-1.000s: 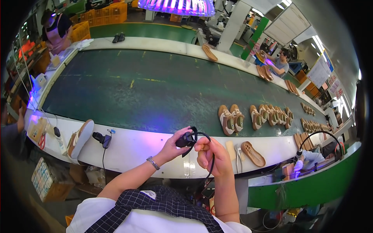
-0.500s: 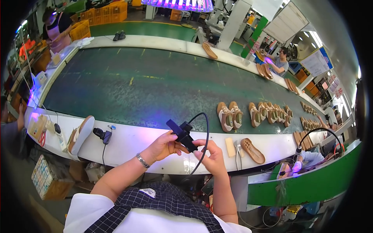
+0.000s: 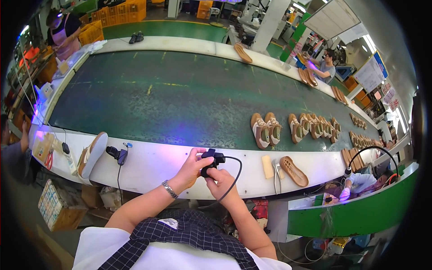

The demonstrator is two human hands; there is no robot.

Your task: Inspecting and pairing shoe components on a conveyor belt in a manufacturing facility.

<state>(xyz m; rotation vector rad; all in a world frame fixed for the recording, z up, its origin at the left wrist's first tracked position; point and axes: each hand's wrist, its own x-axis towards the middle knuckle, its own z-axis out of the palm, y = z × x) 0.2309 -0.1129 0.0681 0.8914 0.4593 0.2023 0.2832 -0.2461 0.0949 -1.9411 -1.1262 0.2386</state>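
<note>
Both my hands meet over the white table edge (image 3: 171, 155), holding a small black device (image 3: 218, 157) with a black cable curving off to the right. My left hand (image 3: 191, 168) grips it from the left, fingers around its upper side. From below right, my right hand (image 3: 220, 182) pinches its lower part with thumb and fingers. Another small black device (image 3: 118, 154), with its own cable, lies on the table to my left. Beside it a tan and white shoe (image 3: 93, 155) rests on its side.
Right of my hands lie a pale yellow block (image 3: 267, 167), metal pliers (image 3: 276, 177) and a brown shoe sole (image 3: 294, 171). Pairs of tan shoes (image 3: 266, 130) stand on the green belt (image 3: 157, 108). Red scissors (image 3: 49, 159) lie far left. Other people work around the line.
The black device has turned and come slightly left, from a long tilted view to a compact one. My right hand has moved left, close against my left hand.
</note>
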